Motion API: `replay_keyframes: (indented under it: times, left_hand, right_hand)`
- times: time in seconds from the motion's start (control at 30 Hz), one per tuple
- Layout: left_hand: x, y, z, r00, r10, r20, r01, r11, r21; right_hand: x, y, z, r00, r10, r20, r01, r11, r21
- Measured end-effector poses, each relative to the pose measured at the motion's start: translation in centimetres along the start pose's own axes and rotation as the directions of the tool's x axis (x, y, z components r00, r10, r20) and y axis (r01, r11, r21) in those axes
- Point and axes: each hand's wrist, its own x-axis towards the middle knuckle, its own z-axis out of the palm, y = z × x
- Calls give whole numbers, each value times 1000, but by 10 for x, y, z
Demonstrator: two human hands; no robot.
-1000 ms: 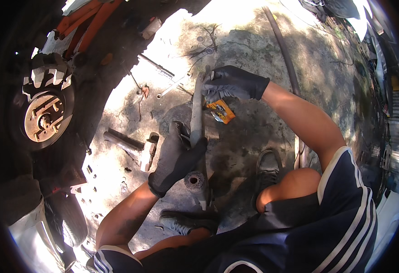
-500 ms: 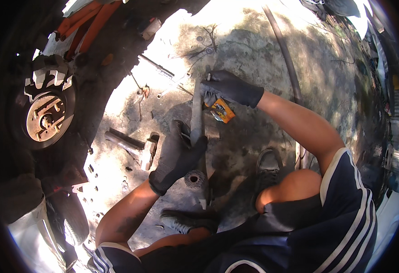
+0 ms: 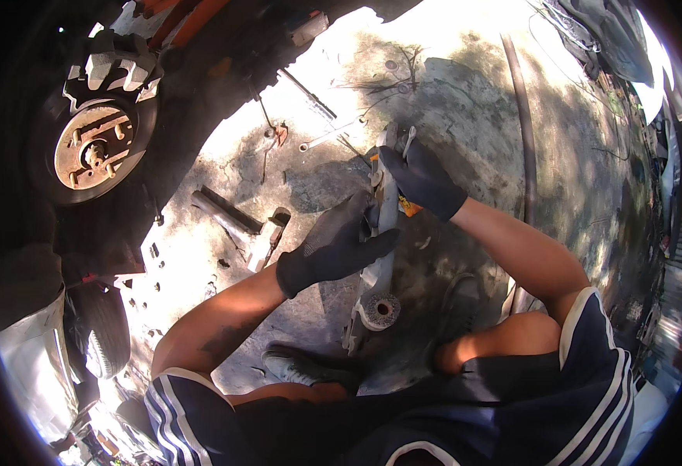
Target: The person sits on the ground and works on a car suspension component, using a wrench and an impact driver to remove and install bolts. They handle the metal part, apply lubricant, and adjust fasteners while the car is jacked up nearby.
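Grey metal makes up the bar (image 3: 388,206), which is in front of the person, held over the ground (image 3: 310,190) and leaning a little to one side. At its near end is a fat ring (image 3: 371,312) with a hole in it. The left hand (image 3: 339,242), in a black glove, is wrapped on the middle of the bar. Its thumb lies across the bar and its fingers bend along the left edge. The right hand (image 3: 426,177), in a black glove too, is up by the far end of the bar. Its fingers are bent in and pinch a thin silver tool (image 3: 410,140), whose tip sticks up. I cannot tell if this hand also grips the bar.

An orange packet (image 3: 408,207) peeks out just right of the bar, partly hidden. Left of the bar, a hammer (image 3: 265,245) lies on the ground, near the left hand. A wrench (image 3: 329,137) lies left of the bar's far end, with a dark rod (image 3: 307,93) farther out. Twigs (image 3: 403,78) lie past that end. A shoe (image 3: 298,366) is left of the bar's near end. Well to the right of the bar runs a long pipe (image 3: 523,116). Far to its left are a rusty hub (image 3: 94,150) and a tyre (image 3: 101,334).
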Motion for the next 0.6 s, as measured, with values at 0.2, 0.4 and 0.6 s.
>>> replay_keyframes:
  times: [0.2,0.4,0.6]
  left_hand:
    - [23,-40,7,994,54,94,21,760,-650]
    - [92,-118,-58,953,86,-290,139,728,672]
    - [120,-154,-53,909,-24,-416,329,655,681]
  right_hand:
    - [3,-5,9,997,26,72,-36,988,147]
    - [14,5,16,994,94,56,-98,993,66]
    - [12,5,19,996,78,53,-87,975,204]
